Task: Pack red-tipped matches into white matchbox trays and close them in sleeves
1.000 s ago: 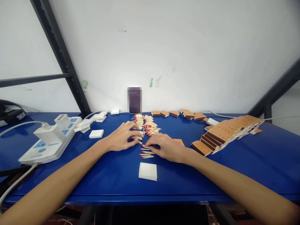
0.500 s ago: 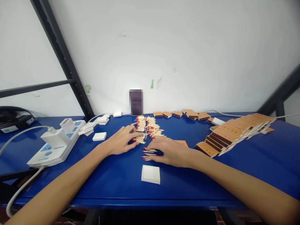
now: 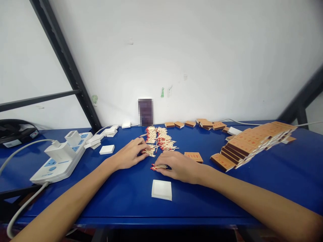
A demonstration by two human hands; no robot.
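My right hand rests on the blue table with thumb and fingers closed round a small bunch of matches, whose red heads point left. Against the near end of the loose match pile, the fingers of my left hand are curled in on some matches. The fingertips of that hand are partly hidden. Nearer to me lies a white matchbox tray, open side up. An orange matchbox sits just beyond my right wrist.
Stacked orange matchboxes spread over the right side, and several more line the wall. White trays lie at left, beside a power strip with plugs and cables. A blurred dark rectangle stands against the wall.
My right thumb and fingers have drawn together, bunching matches that lay spread out. The left fingers have closed in on the pile's near end. The view has shifted slightly.
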